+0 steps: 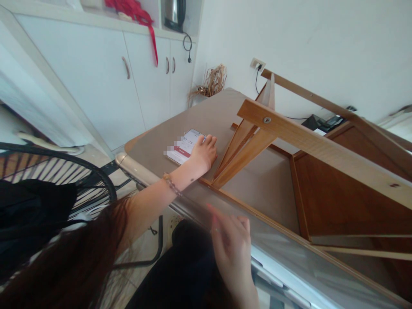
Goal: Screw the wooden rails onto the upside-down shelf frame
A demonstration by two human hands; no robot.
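My left hand (206,151) reaches across the table (180,124) and lies over the right side of a phone (186,145). Its fingers are slightly bent and apart; the palm side is hidden. The phone lies face up with a lit screen showing large digits and a red bar. Nearer to me, my right hand (231,240) hovers by the table's front edge, a little blurred. Its thumb and index finger are slightly apart with nothing visible between them, the other fingers curled. To the right rests a piece of wooden furniture (257,156) with slanted legs and rails joined by a bolt.
A black corded chair (106,180) stands at the left, dark cloth on it. White cabinets (86,73) line the back, with red fabric (141,17) and an electric kettle (175,15) above. Dried plants (215,80) stand behind the table, near a wall socket (257,64).
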